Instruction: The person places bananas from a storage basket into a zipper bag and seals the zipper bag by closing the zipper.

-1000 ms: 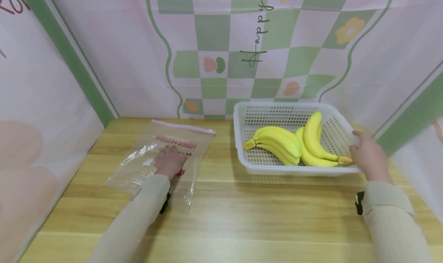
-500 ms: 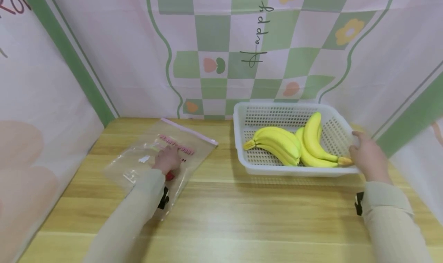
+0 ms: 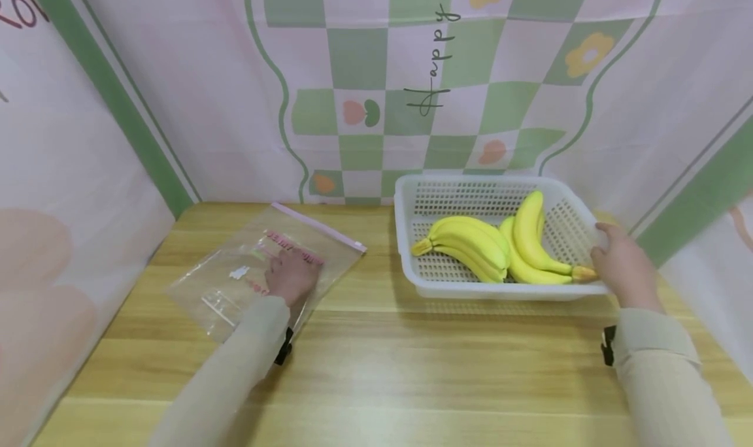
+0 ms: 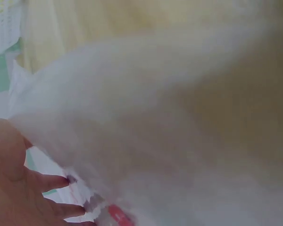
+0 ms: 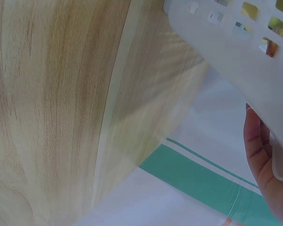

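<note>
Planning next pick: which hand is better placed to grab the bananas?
Probably right. The right hand grips the white basket rim beside the bananas; the left hand rests on the zip bag.

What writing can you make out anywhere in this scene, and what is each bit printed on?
"Happy": dark handwritten script running vertically on the checkered backdrop behind the table.
"RO": red letters, cut off at the picture's edge, on the left wall panel.
Pink print on the clear zip bag under the left hand: too blurred and partly covered to read.
No writing shows on the white basket or the bananas.
</note>
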Motion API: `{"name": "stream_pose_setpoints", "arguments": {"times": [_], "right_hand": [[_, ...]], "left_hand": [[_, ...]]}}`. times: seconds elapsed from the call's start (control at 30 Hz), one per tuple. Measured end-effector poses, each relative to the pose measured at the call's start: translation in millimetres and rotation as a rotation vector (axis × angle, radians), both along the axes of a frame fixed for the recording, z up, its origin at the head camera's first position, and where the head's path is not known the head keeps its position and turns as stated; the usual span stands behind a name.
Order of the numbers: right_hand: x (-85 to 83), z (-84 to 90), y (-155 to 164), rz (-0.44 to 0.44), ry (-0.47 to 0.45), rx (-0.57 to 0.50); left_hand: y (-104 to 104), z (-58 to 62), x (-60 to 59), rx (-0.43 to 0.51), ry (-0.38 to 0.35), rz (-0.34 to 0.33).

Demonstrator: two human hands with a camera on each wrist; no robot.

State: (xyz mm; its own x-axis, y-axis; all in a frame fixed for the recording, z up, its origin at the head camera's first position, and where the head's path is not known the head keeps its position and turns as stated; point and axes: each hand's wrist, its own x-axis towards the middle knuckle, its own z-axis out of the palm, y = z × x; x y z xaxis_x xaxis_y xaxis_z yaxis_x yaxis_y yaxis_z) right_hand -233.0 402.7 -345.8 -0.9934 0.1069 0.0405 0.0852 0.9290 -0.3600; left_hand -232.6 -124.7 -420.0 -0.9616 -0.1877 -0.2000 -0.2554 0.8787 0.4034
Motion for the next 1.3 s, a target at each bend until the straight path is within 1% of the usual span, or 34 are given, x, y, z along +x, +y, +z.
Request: {"name": "stream_pose_setpoints", "arguments": {"times": [0.1,0.4,0.57,0.67,0.8,1.0,1.3], "right_hand": [[-0.1,0.1,-1,0.001,-0.004,-0.009],[-1.0,0.9,0,-0.006,-0.013,-0.013],[-0.3,1.9,-1,-0.002,-0.007,-0.013],[-0.1,2.0,-1,-0.002,-0.008,-0.01],[-0.9,0.9,0,-0.008,-0.014,-0.007],[-1.1,-0.3,1,-0.008,-0.014,-0.007],[-0.8,-0.6,1,-0.005,-0.006,-0.004]], "left_hand": [[3,2.1,3.0,0.024,-0.014,0.003],[5,7.3,7.7,0.036,-0.032,-0.017],[5,8.0,8.4,0.042,-0.023,-0.03],[4,7.5,8.4,0.034,-0.017,-0.045],[4,6.9,8.3,0.027,-0.034,-0.061],[4,10.1,10.0,0.013,-0.065,-0.076],[2,11.5,12.5,-0.006,-0.045,-0.09]]}}
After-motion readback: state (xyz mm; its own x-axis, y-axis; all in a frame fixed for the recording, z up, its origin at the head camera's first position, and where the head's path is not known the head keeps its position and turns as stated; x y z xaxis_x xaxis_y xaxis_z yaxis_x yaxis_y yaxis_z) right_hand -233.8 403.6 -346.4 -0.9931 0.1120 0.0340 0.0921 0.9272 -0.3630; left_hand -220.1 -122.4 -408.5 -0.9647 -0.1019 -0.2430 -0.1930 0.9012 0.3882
